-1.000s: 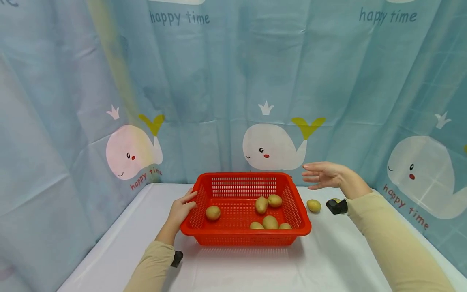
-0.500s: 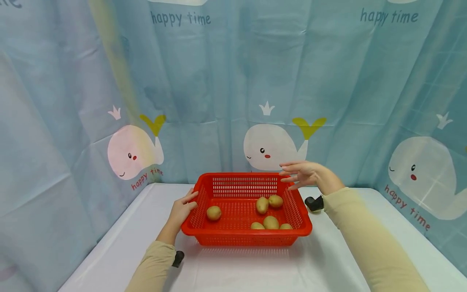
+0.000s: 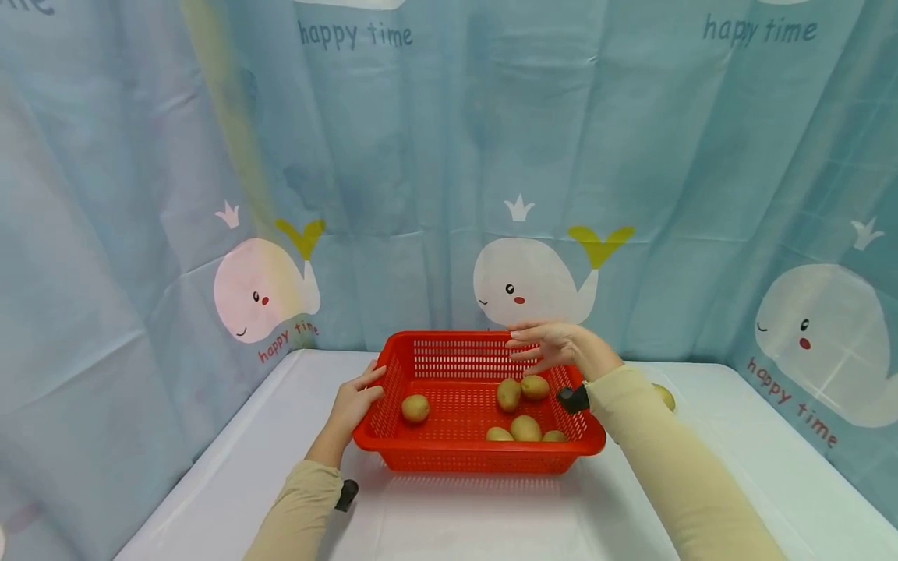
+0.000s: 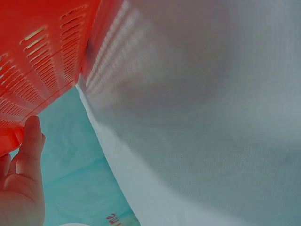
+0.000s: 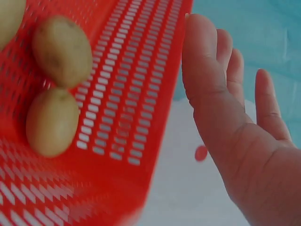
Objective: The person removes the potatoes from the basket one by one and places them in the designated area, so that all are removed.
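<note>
A red perforated plastic basket (image 3: 456, 446) stands on the table with several potatoes in it, among them a potato (image 3: 415, 408) on the left and a potato (image 3: 508, 395) toward the right. My left hand (image 3: 348, 401) holds the basket's left rim; in the left wrist view, that hand's finger (image 4: 31, 141) lies against the outer side. My right hand (image 3: 554, 345) is over the basket's back right part, fingers spread and holding nothing. The right wrist view has two touching potatoes, an upper potato (image 5: 62, 52) and a lower potato (image 5: 52, 122), beside the right hand.
Past my right sleeve (image 3: 666, 444) another potato (image 3: 663, 397) lies on the white-covered table (image 3: 477, 518), partly hidden by the arm. A blue whale-print curtain (image 3: 435, 156) closes off the back and both sides.
My right hand has moved left from beyond the basket's right side to over its back right part. The right forearm now covers part of the table there. My left hand stays at the rim.
</note>
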The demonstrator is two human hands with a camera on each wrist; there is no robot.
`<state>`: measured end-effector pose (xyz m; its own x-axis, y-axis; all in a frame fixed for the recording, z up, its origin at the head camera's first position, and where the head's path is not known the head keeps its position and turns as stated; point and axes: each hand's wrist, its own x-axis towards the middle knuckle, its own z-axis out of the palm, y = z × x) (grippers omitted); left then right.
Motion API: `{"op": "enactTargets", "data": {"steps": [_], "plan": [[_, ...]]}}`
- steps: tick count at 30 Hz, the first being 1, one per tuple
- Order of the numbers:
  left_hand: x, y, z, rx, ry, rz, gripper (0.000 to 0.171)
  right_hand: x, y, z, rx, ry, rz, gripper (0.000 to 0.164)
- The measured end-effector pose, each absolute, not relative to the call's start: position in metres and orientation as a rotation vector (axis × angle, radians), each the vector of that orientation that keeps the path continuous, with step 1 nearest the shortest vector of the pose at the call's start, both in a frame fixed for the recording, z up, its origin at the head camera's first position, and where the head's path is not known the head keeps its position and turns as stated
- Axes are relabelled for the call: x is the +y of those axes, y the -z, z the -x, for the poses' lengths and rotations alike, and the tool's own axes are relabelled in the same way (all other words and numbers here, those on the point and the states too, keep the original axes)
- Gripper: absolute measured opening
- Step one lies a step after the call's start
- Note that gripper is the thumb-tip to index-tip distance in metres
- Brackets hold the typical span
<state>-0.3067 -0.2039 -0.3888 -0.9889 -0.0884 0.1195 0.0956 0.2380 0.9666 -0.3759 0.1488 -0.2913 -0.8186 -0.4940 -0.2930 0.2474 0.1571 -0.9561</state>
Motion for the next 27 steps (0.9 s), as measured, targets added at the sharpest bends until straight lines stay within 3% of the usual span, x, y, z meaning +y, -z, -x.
{"op": "enactTargets", "data": {"steps": [27], "plan": [[-0.203,0.388,0.306,-2.336,1.872,-0.014,0.051,0.055,0.332,0.401,1.791,1.541,0.268,0.058]]}}
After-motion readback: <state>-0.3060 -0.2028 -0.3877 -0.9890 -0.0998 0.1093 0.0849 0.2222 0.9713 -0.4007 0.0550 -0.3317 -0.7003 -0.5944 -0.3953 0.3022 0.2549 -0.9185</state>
